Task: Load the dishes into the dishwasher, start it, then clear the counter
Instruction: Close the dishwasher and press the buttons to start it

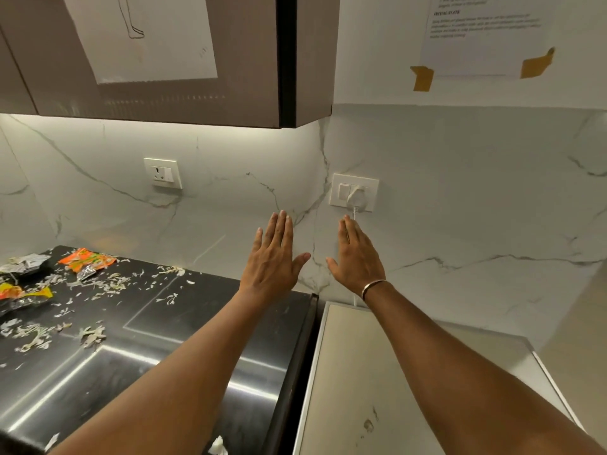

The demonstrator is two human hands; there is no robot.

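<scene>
Both hands are up in front of the marble wall, backs toward us. The left hand is flat, fingers straight and together, thumb out toward 3 o'clock, holding nothing. The right hand mirrors it, thumb toward 9 o'clock, also holding nothing; there is a thin bangle on its wrist. The thumbs are near each other but apart. We cannot tell whether the palms touch the wall.

The black counter lies at 8 o'clock. We note crumpled wrappers at 9 o'clock near its back edge, with pale scraps strewn beside and below them.

A pale-topped unit sits at 5 o'clock, flush beside the counter. We cannot tell what it is.

A socket with a white plug is at 12 o'clock from the right hand. A cabinet hangs at 11 o'clock and a taped sheet at 1 o'clock.
</scene>
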